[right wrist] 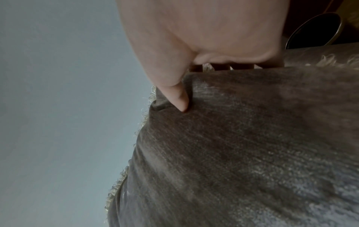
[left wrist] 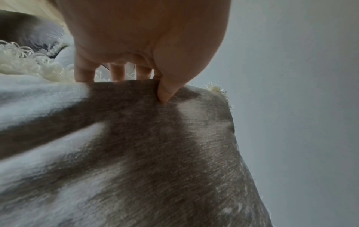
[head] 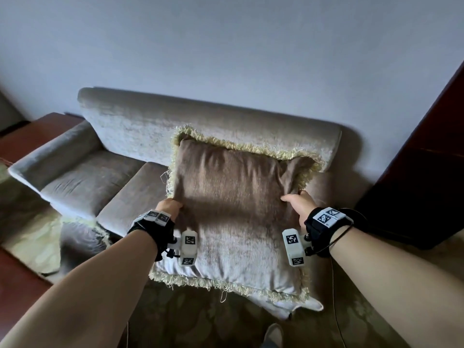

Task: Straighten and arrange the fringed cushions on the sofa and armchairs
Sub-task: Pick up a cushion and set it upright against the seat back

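Note:
A brown velvet cushion [head: 233,209] with a pale yellow fringe is held up in front of the grey sofa [head: 140,129]. My left hand [head: 169,205] grips its left edge, thumb on the front face and fingers behind. My right hand [head: 300,200] grips the right edge the same way. In the left wrist view the thumb [left wrist: 165,92] presses into the cushion [left wrist: 155,153] while the fingers wrap behind. The right wrist view shows the thumb [right wrist: 178,98] dug into the cushion [right wrist: 242,145].
A second fringed cushion [head: 82,237] lies low at the left, by the sofa's front. A dark wooden cabinet [head: 421,172] stands to the right of the sofa. Reddish wooden furniture [head: 27,136] sits left of the armrest. Patterned carpet [head: 226,322] covers the floor below.

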